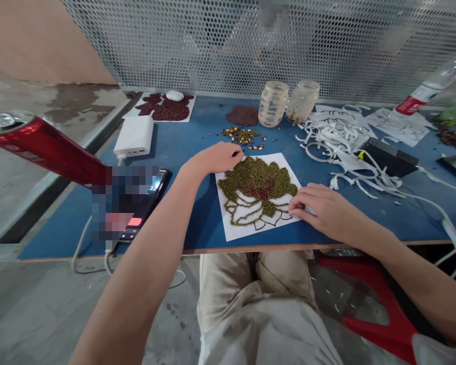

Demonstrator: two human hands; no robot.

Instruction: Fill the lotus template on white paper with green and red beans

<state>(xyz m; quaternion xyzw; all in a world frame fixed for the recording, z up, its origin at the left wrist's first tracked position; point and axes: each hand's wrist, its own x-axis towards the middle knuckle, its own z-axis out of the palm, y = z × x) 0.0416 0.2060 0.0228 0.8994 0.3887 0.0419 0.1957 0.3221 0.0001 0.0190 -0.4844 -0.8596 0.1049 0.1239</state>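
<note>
A white paper sheet point(235, 232) lies near the table's front edge, carrying a flower picture point(251, 175) made of green beans with red beans at its centre. Some lower petals are bare black outlines. My left hand point(216, 158) rests at the sheet's upper left corner, fingers curled; whatever they hold is hidden. Just beyond it lies a small pile of mixed beans and kernels point(243, 136). My right hand point(321, 209) is over the sheet's right edge, fingers curled together, with a small whitish bit showing by the thumb that I cannot make out.
Two clear jars point(273, 104) stand at the back by a perforated metal screen point(213, 45). White paper strips point(342, 137) and a black box point(389, 157) lie right. Leftward are a red can point(49, 152), a phone point(148, 203), a white power bank point(135, 136) and red beans point(163, 109).
</note>
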